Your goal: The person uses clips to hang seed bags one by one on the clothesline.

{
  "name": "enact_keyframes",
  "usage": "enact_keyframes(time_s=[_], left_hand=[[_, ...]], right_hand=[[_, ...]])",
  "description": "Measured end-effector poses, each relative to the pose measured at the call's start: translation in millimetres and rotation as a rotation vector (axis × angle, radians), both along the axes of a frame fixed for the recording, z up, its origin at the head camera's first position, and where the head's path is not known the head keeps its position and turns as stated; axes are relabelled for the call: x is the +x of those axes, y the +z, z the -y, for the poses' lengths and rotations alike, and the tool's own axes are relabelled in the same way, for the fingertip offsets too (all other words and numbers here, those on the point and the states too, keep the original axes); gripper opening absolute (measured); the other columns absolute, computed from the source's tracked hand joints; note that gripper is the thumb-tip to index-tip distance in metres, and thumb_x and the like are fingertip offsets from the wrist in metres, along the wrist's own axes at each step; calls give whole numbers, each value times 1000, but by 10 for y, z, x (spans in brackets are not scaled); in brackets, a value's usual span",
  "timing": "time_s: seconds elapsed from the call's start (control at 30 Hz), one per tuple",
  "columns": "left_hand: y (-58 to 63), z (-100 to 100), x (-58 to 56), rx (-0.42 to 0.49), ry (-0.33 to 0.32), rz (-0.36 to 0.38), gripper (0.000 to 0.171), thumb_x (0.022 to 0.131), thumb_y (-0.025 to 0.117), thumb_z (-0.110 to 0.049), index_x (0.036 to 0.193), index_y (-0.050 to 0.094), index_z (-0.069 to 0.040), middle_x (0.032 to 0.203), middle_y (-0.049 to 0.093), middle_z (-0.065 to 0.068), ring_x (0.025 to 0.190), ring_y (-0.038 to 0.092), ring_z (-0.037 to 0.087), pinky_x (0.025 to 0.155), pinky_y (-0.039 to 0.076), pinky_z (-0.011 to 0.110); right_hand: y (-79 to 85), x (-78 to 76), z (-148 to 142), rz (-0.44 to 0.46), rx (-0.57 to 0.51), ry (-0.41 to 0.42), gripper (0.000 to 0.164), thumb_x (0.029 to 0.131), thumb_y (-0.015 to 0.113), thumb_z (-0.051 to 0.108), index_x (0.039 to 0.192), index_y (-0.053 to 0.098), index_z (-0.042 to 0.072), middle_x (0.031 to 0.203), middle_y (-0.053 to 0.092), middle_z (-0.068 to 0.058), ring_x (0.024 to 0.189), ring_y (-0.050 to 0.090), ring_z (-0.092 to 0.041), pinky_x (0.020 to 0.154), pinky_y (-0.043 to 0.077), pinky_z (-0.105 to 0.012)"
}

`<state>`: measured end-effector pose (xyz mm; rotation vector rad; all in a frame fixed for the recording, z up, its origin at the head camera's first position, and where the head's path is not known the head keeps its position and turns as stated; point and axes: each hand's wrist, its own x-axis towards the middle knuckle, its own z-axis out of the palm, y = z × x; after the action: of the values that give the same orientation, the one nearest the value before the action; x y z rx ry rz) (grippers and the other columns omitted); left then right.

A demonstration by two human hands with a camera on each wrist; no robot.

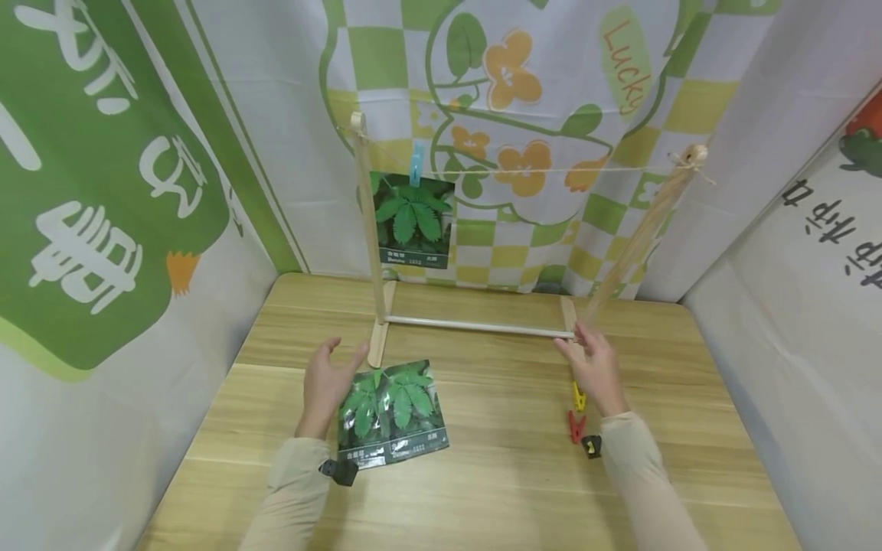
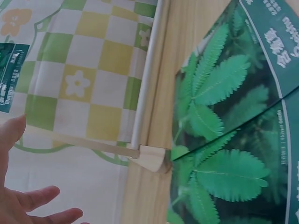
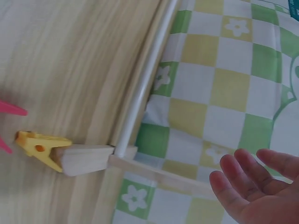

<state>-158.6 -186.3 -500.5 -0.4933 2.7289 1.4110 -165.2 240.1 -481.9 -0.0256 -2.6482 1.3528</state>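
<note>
A wooden stand has two upright posts, a white crossbar (image 1: 482, 327) low between them and a string (image 1: 537, 171) tied across the top. From the string, a blue clip (image 1: 416, 164) holds a plant-picture packet (image 1: 413, 222). My left hand (image 1: 329, 383) is beside the left foot (image 1: 378, 337), fingers spread and holding nothing. Two overlapping packets (image 1: 396, 413) with green leaves lie close to its right. At the crossbar's right end, my right hand (image 1: 596, 367) overlaps the stand in the head view. Its fingers (image 3: 243, 172) are loosely extended with nothing between them in the right wrist view.
On the table (image 1: 503, 444), a yellow clip (image 1: 579, 396) lies by the right foot, with a red clip (image 1: 576, 427) nearer me. A patterned curtain (image 1: 524, 252) hangs behind the stand, and printed cloth (image 1: 103, 191) borders the left side.
</note>
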Motion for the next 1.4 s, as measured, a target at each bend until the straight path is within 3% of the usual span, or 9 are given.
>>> enact_keyframes(time_s=[0.23,0.43,0.8,0.97,1.07,1.17,1.27,1.4], left_hand=[[-165,-10,29,-5,-1,31,97,83,57,-72,150,31,-6,155,31,24,140,31,46,112,29,62],[-280,1,37,-36,-12,39,92,87,58,-65,149,31,-3,153,33,27,137,34,49,109,33,63],[-408,-13,89,-159,-72,131,96,86,59,-64,149,28,1,144,38,36,127,43,55,100,42,64],[-448,-10,116,-198,-90,157,97,86,58,-64,149,27,3,141,39,38,124,43,56,97,43,64],[-462,-9,137,-213,-100,185,97,86,60,-62,148,27,5,141,38,40,127,39,57,99,40,66],[-471,-5,159,-235,-111,218,96,86,62,-58,147,26,7,140,37,42,129,36,59,101,37,67],[-483,1,176,-270,-127,242,95,86,64,-55,145,27,10,137,38,44,127,36,60,99,37,69],[-506,-3,183,-294,-128,250,92,87,65,-51,143,28,12,134,39,45,123,38,61,96,38,71]], right_hand=[[-124,15,-49,70,24,-49,70,95,63,37,145,39,-3,135,51,-27,123,48,-43,106,40,-54],[-200,23,-92,107,30,-93,70,94,62,42,145,41,-1,134,51,-29,122,48,-44,103,41,-56],[-349,60,-149,216,160,-135,76,95,57,49,141,41,-10,134,49,-33,123,49,-46,101,42,-57],[-451,59,-159,225,184,-171,73,95,57,47,137,45,-12,132,52,-37,122,52,-50,101,44,-57],[-493,73,-164,268,189,-183,60,96,58,45,122,58,-9,103,65,-33,92,64,-44,79,55,-49],[-521,74,-175,319,190,-183,49,96,57,47,97,58,-3,69,55,-12,60,53,-24,54,46,-34],[-548,69,-193,362,155,-181,49,94,58,51,81,52,4,60,42,1,53,41,-14,47,38,-28],[-605,71,-215,426,107,-178,51,91,61,53,71,47,8,57,39,4,53,39,-13,47,37,-28]])
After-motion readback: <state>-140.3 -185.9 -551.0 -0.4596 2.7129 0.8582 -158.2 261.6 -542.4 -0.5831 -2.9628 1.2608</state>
